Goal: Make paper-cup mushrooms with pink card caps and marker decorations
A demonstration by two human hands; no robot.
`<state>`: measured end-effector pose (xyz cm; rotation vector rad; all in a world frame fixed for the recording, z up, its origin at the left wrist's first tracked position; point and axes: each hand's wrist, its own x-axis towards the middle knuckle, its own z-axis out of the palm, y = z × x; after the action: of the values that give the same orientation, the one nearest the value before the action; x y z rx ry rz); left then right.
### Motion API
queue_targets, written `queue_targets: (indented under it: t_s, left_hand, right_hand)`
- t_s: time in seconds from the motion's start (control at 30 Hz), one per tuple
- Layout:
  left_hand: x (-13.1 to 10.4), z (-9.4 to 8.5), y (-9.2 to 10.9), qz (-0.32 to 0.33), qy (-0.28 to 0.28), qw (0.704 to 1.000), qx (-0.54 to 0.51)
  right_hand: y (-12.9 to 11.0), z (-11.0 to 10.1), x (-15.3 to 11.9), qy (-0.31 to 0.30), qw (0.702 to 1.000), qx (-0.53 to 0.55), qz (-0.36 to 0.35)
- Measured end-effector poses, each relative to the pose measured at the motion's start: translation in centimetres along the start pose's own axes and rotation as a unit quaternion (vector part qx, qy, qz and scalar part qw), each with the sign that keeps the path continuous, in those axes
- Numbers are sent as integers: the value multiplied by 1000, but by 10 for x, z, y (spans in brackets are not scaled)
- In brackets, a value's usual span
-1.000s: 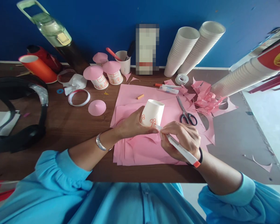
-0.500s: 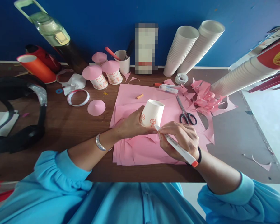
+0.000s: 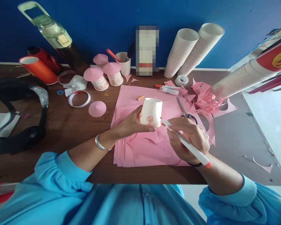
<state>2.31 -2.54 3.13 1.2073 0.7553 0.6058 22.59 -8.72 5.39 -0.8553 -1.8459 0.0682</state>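
A white paper cup [image 3: 152, 109] with red flower drawings near its lower edge is held by my left hand [image 3: 131, 124], thumb along the bottom. My right hand [image 3: 189, 136] grips a white marker [image 3: 193, 149] with a red end cap; its red tip is beside the cup's right side. Whether the tip touches the cup is hard to tell. Beneath both hands lie stacked pink paper sheets [image 3: 131, 97]. Black-handled scissors [image 3: 184, 107] are just behind my right hand, which partly covers a handle. A short tan piece [image 3: 140, 97] rests on the paper.
Cups with pink cone roofs [image 3: 93, 74] stand at the back left, a loose pink cone [image 3: 97, 109] in front. Tall cup stacks [image 3: 182, 50] and pink scraps [image 3: 204, 97] are right. Headphones [image 3: 43, 103] and a bottle [image 3: 56, 36] are left.
My right hand and the marker have moved right, away from the flower on the cup's front. My left hand has shifted the cup slightly left, and it is more upright.
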Motion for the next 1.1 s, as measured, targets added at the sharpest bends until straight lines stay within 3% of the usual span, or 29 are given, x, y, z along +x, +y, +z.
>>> queue_targets:
  t_s: [0.17,0.3,0.5,1.1]
  left_hand:
    - [2,-1,-2,33,-52,997,-55]
    - [1,-4,-2,24,-66,997,-37]
    - [2,-5,-7,9,-24,999,27]
    - [-1,0,-1,-9,14,995,98]
  right_hand:
    - [-1,-2,0,-10,999,-31,7]
    - [-1,-1,-2,-21,999,-26,11]
    - [1,5,-5,-26,999,13,-14]
    - [-1,4,-3,-64,997,-5,-32]
